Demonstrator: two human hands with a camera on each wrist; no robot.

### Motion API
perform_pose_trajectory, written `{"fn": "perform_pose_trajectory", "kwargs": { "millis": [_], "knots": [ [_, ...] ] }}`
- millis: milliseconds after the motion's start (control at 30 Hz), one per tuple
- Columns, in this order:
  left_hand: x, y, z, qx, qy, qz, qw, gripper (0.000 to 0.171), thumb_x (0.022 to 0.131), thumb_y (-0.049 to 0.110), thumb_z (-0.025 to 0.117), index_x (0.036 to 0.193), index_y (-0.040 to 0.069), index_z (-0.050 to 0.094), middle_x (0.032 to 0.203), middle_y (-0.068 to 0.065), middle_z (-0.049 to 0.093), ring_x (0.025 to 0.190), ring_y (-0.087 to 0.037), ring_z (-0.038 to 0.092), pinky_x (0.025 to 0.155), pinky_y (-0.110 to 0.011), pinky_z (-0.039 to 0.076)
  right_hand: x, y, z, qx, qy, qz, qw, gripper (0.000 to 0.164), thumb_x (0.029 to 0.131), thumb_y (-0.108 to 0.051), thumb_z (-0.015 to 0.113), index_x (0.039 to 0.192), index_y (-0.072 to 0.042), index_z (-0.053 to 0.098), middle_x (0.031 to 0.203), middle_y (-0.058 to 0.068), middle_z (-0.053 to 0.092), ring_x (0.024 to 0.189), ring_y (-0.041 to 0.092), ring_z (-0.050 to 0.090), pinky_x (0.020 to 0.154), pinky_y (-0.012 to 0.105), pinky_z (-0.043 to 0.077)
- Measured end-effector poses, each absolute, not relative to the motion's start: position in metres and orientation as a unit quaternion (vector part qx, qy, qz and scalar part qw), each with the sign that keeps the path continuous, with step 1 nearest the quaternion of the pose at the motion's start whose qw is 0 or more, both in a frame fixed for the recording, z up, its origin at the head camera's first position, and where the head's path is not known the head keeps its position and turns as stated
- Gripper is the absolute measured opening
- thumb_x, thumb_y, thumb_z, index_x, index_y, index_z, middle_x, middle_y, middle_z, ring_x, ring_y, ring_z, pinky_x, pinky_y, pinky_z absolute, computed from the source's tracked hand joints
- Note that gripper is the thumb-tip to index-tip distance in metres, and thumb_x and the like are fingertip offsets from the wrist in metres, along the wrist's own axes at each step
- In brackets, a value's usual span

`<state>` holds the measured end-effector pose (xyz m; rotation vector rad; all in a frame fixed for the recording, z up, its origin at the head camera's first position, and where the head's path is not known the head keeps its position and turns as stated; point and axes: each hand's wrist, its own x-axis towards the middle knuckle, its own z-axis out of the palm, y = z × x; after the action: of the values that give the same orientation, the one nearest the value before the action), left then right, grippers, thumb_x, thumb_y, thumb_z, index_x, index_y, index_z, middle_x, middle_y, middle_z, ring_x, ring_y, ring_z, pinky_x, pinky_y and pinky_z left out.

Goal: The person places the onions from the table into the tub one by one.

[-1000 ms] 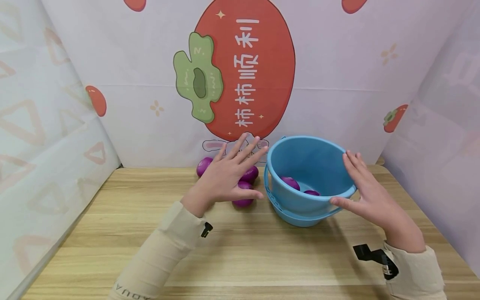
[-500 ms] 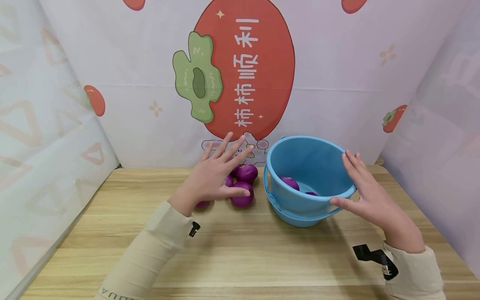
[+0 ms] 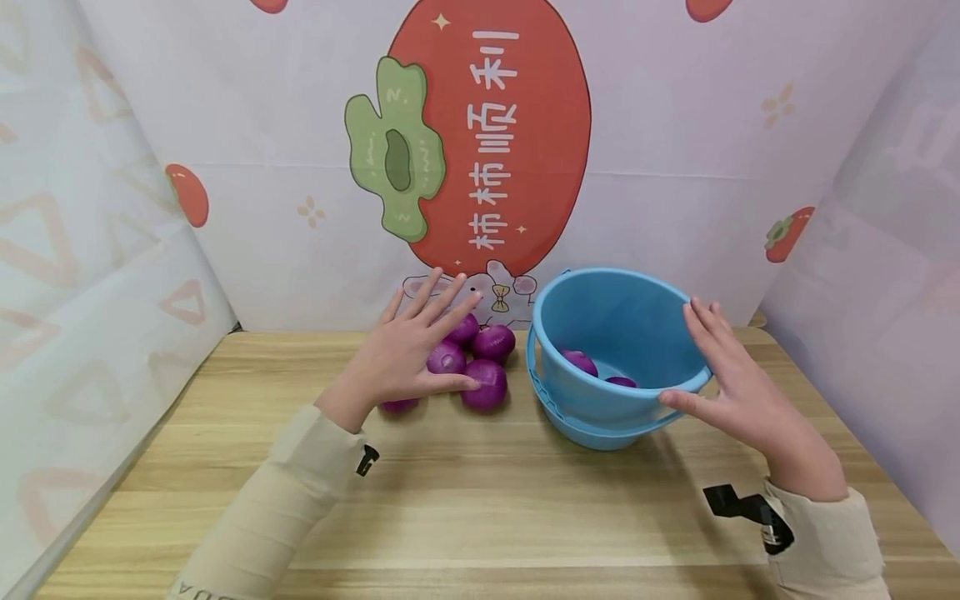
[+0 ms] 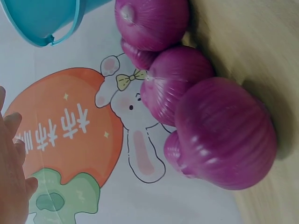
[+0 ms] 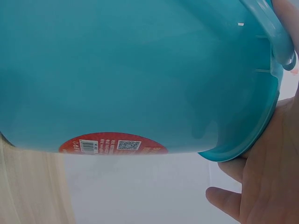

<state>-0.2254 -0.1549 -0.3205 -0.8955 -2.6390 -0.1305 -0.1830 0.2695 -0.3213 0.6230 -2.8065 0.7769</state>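
Onions (image 3: 491, 392) left of the bucket (image 3: 600, 412) show more fully as my left grip (image 3: 397, 354), spread and holding nothing, shifts away from it, my right grip (image 3: 738, 392) touching it straight-fingered.

Screened tabletop booth (image 3: 120, 367): wood-grain table (image 3: 465, 517) lies beneath the fingers (image 3: 447, 294); printed sheeting (image 3: 292, 108) rises beyond them and to both sides.

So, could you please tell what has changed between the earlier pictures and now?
The left hand has moved leftward with its fingers spread, so more of the purple onions now show. Nothing was visibly taken or released. The right hand and the blue bucket stayed in place.
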Motion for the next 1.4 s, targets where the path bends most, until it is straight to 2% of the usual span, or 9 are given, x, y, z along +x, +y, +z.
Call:
{"fn": "perform_pose_trajectory", "kwargs": {
  "millis": [200,467,600,833,1133,1267,1400],
  "knots": [
    [-0.225,-0.164,-0.324,-0.305,-0.937,-0.048,0.162,0.104,0.079,0.079,0.057,0.16,0.037,0.007,0.168,0.011,-0.004,0.156,-0.021,-0.012,0.118,-0.07,0.013,-0.184,0.269,-0.32,0.208,-0.939,0.264,0.079,0.108,0.082,-0.039,0.077,0.16,-0.012,0.008,0.169,0.011,0.0,0.155,0.035,-0.012,0.093,0.086,0.022],
    [-0.225,-0.174,-0.331,-0.298,-0.94,-0.039,0.16,0.102,0.079,0.079,0.056,0.16,0.033,0.014,0.169,0.001,0.008,0.157,-0.024,-0.008,0.118,-0.07,0.014,-0.184,0.269,-0.319,0.208,-0.937,0.269,0.079,0.108,0.082,-0.039,0.077,0.161,-0.013,0.008,0.169,0.011,-0.001,0.155,0.034,-0.012,0.094,0.086,0.02],
    [-0.224,-0.179,-0.334,-0.291,-0.944,-0.045,0.15,0.102,0.079,0.076,0.06,0.16,0.031,0.018,0.169,0.001,0.009,0.156,-0.022,-0.01,0.118,-0.071,0.014,-0.184,0.268,-0.319,0.208,-0.937,0.268,0.078,0.108,0.082,-0.038,0.077,0.16,-0.012,0.008,0.169,0.011,0.0,0.155,0.034,-0.012,0.094,0.086,0.021],
    [-0.224,-0.19,-0.34,-0.277,-0.95,-0.041,0.136,0.102,0.079,0.079,0.057,0.16,0.033,0.015,0.169,0.005,0.003,0.156,-0.02,-0.012,0.118,-0.069,0.016,-0.183,0.268,-0.32,0.207,-0.938,0.265,0.082,0.108,0.082,-0.039,0.077,0.16,-0.012,0.009,0.168,0.012,0.0,0.155,0.036,-0.011,0.093,0.086,0.021],
    [-0.224,-0.2,-0.351,-0.273,-0.953,-0.045,0.123,0.102,0.079,0.078,0.059,0.16,0.031,0.018,0.169,0.002,0.01,0.157,-0.028,0.0,0.117,-0.069,0.02,-0.181,0.268,-0.319,0.206,-0.939,0.263,0.085,0.108,0.081,-0.039,0.078,0.16,-0.012,0.009,0.169,0.011,0.001,0.155,0.035,-0.01,0.094,0.086,0.021],
    [-0.224,-0.202,-0.356,-0.269,-0.956,-0.055,0.102,0.101,0.079,0.078,0.059,0.16,0.031,0.019,0.168,0.004,0.009,0.157,-0.028,-0.001,0.118,-0.067,0.019,-0.181,0.268,-0.32,0.206,-0.939,0.263,0.084,0.108,0.082,-0.039,0.078,0.16,-0.012,0.009,0.169,0.011,0.001,0.155,0.035,-0.011,0.094,0.086,0.021],
    [-0.224,-0.204,-0.359,-0.265,-0.958,-0.063,0.087,0.1,0.079,0.077,0.06,0.159,0.027,0.025,0.168,0.002,0.015,0.156,-0.031,0.003,0.118,-0.068,0.02,-0.181,0.268,-0.32,0.206,-0.939,0.264,0.084,0.107,0.082,-0.039,0.078,0.16,-0.011,0.01,0.169,0.011,0.001,0.155,0.035,-0.011,0.094,0.086,0.021]
  ]
}}
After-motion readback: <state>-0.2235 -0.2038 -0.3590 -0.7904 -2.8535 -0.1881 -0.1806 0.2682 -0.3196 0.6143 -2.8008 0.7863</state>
